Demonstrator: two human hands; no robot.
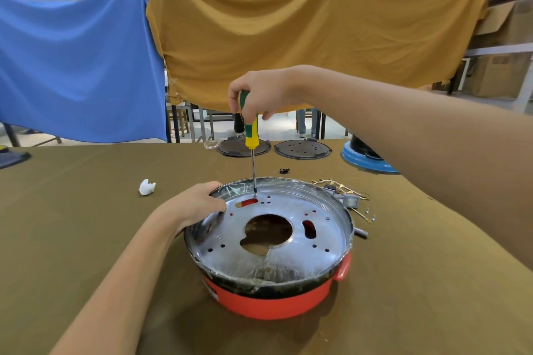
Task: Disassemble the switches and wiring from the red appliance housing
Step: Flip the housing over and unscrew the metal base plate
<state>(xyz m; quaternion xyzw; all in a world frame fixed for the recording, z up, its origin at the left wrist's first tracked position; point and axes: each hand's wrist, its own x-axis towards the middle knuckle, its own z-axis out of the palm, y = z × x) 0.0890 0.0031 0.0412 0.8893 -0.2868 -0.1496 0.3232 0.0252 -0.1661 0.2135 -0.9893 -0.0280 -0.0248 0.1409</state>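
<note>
Red round plastic appliance housing (274, 301), gripped at its rim by the left hand (196, 204), could shift if the right hand's (259, 95) clutched green-and-yellow screwdriver (250, 131) slips.

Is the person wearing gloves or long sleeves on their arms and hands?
No. The left hand and the right hand are both bare, with no gloves, rings or watch showing. Both forearms are bare too, all the way to the edges of the picture, so no sleeve comes into view. No cables, bands or markings show on either arm.
</note>
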